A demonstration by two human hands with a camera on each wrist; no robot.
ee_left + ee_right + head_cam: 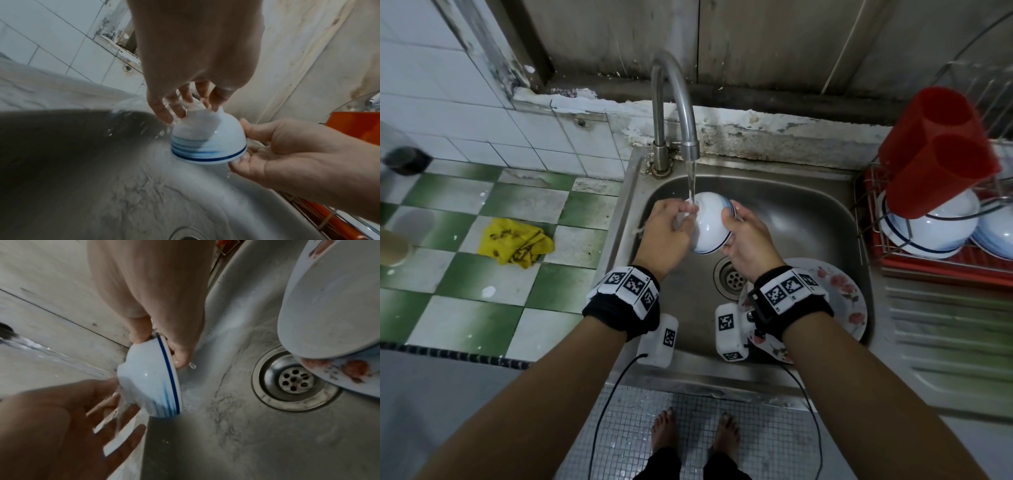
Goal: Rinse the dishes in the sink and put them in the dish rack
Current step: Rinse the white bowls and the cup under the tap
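A white bowl [709, 222] with blue stripes near its rim is held bottom-up over the steel sink [808, 212], under the running tap [674, 102]. My right hand [743, 233] grips its rim, thumb outside and fingers inside, as the right wrist view shows on the bowl [148, 382]. My left hand [667, 226] lies against the bowl's foot with straight fingers [176, 110], and water runs over them. A flowered plate [839, 291] leans in the sink's near right corner.
The wire dish rack [866, 212] on a red tray stands right of the sink, holding blue-rimmed bowls [928, 236] and a red cutlery holder [935, 150]. A yellow cloth [515, 243] lies on the tiled counter to the left. The drain [732, 279] is beneath my wrists.
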